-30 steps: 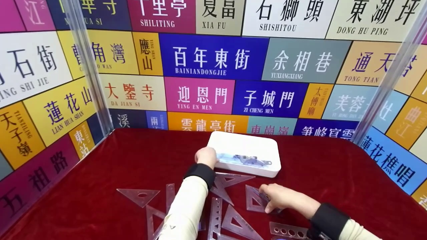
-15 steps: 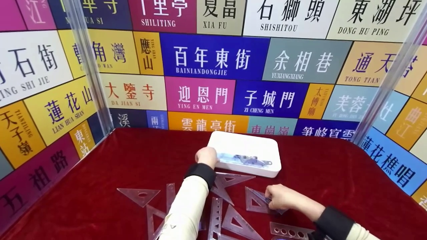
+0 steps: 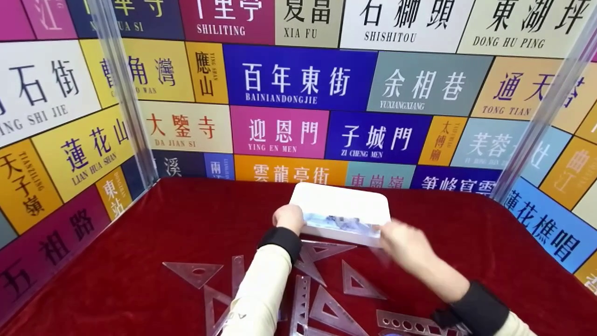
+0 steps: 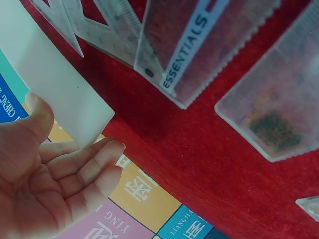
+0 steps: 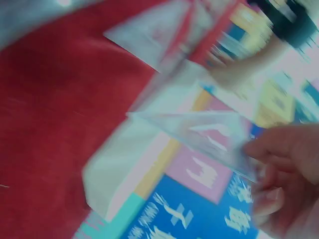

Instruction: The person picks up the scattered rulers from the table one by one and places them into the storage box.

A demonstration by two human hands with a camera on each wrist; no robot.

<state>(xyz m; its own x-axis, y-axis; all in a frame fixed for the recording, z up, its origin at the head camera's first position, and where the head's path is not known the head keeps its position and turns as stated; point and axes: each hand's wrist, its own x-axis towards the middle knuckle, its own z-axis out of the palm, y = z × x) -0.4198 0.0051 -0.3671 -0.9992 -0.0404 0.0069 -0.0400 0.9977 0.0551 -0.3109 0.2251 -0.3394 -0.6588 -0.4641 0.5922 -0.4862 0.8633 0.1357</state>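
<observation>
Head view. White case [image 3: 345, 203], one, with a blue-grey picture along its near edge, on a red surface [image 3: 224, 224]. Clear set squares [image 3: 191, 275], at least five, lying flat on the near side of the case. Ruler strips [image 3: 302, 303], three: two lengthwise, one crosswise at lower right. Hands, two, each with a black cuff: left hand [image 3: 288, 218] at the case's near left corner, right hand [image 3: 406, 242], blurred, at its near right corner.

Left wrist view. Case, one, its edge between thumb and bent fingers in a loose hold. Clear plastic pieces, five at least, apart from the hand; one bears a label [image 4: 192, 37] reading ESSENTIALS, another a dark patch [image 4: 275, 130].

Right wrist view, blurred. Held set square [image 5: 204, 134], one, pinched by a corner between thumb and curled fingers; its body extends from the fingertips, pointed end away from the hand, across the line of sight to the case. Contact with the case cannot be told.
</observation>
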